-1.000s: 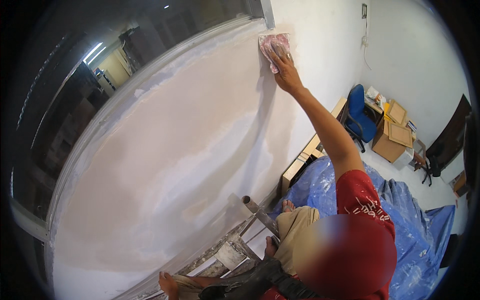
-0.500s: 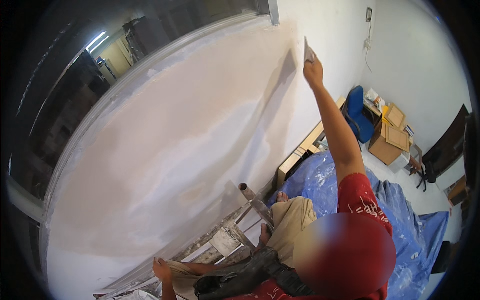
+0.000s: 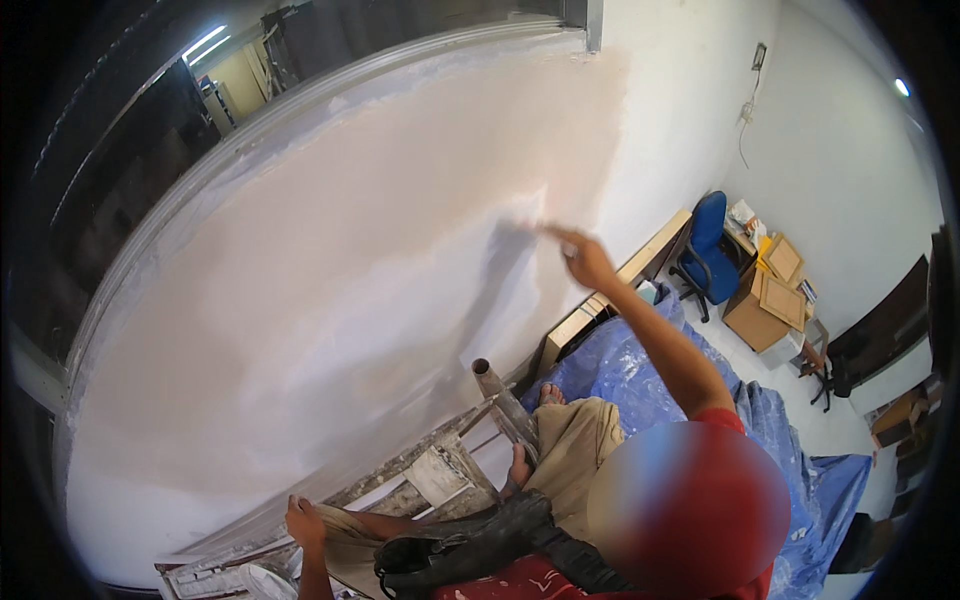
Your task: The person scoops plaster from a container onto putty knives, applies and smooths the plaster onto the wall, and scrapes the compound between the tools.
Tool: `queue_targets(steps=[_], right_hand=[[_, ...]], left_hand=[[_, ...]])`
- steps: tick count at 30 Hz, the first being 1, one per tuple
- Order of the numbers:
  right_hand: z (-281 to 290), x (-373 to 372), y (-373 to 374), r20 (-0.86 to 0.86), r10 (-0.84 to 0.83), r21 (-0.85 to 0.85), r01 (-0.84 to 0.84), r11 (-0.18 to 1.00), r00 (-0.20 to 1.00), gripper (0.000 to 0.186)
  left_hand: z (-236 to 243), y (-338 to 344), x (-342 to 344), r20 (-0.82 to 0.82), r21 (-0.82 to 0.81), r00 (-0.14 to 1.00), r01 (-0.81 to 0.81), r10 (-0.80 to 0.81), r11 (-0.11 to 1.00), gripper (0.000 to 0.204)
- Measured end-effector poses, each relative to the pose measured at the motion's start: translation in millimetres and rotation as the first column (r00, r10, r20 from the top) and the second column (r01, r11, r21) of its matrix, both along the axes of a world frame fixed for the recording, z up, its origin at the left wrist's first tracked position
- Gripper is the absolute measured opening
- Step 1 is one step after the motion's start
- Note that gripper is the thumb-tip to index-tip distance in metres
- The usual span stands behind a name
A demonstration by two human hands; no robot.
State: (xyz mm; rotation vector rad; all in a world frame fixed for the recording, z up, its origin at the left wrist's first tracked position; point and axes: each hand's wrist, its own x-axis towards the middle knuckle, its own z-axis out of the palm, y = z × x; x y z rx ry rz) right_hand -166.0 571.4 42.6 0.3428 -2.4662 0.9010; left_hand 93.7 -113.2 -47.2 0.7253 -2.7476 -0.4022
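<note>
My right hand (image 3: 588, 262) is stretched out to the wall (image 3: 400, 190), closed on a scraper with a flat blade (image 3: 548, 230). The blade is seen nearly edge-on and smeared by motion; its shadow falls on the wall just left of it. Beige and white patches of smoothed filler cover the wall below a metal window frame (image 3: 330, 85). At the lower left, my left hand (image 3: 305, 521) is closed beside my bent knee in beige trousers (image 3: 350, 550). What it holds, if anything, is hidden.
A paint-spattered ladder-like frame (image 3: 437, 474) with a pipe end (image 3: 482, 368) stands along the wall. A white tub (image 3: 268, 581) is below my left hand. Blue plastic sheeting (image 3: 600, 350) covers things to the right, near a blue chair (image 3: 709, 245) and cardboard boxes (image 3: 765, 310).
My right hand has swept down and left with the scraper, from near the window corner to the middle of the wall. My left hand has stayed closed by the knee.
</note>
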Motion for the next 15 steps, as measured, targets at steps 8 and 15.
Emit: queue_targets(steps=[8,15], right_hand=[[138,-43,32,-0.275,-0.588,-0.545,0.381,0.747,0.76,0.051],[104,7,-228,-0.359,-0.13,0.078,0.168,0.983,0.924,0.06]], left_hand=[[-22,-5,-13,-0.081,0.001,0.996,0.022,-0.022,1.0,0.038],[-2,-12,1,0.125,0.059,0.991,-0.062,0.054,0.996,0.046]])
